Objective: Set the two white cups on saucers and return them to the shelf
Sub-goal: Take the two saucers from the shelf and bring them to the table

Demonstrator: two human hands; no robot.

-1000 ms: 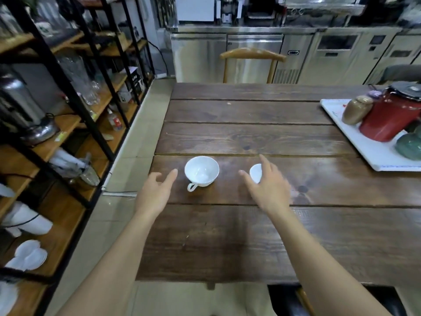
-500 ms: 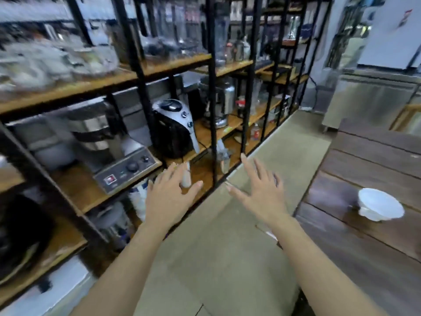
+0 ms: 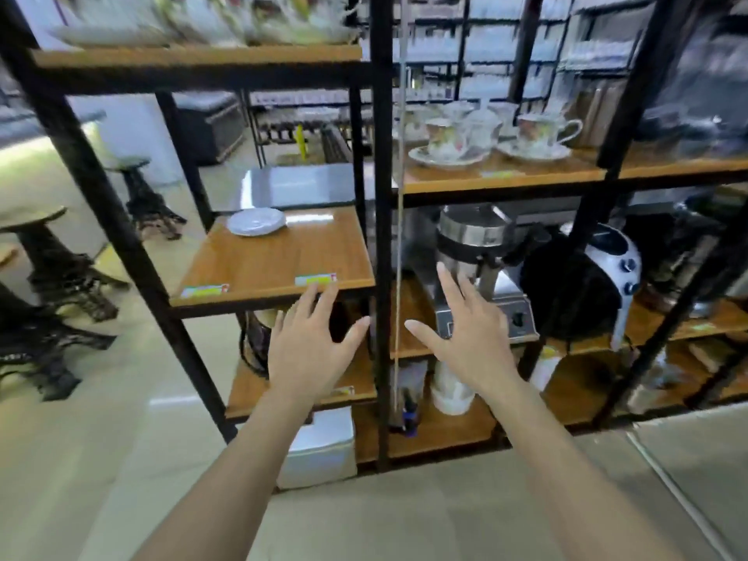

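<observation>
A small stack of white saucers [image 3: 256, 221] lies at the back left of a wooden shelf board [image 3: 279, 261] in a black metal rack. My left hand [image 3: 305, 346] is open, fingers spread, just below that board's front edge. My right hand [image 3: 465, 338] is open too, raised in front of the neighbouring bay to the right of the black upright post [image 3: 382, 236]. Both hands hold nothing. The two white cups and the table are out of view.
Floral cups on saucers [image 3: 449, 143] stand on the upper right shelf. A steel appliance [image 3: 473, 253] and a black-and-white machine [image 3: 583, 277] fill the bay behind my right hand. A white box [image 3: 319, 451] sits on the bottom shelf. Black iron stools [image 3: 48, 261] stand at the left.
My view has swung left from the table with the two cups to the shelf rack. Both hands left the cups empty and now reach toward the shelves.
</observation>
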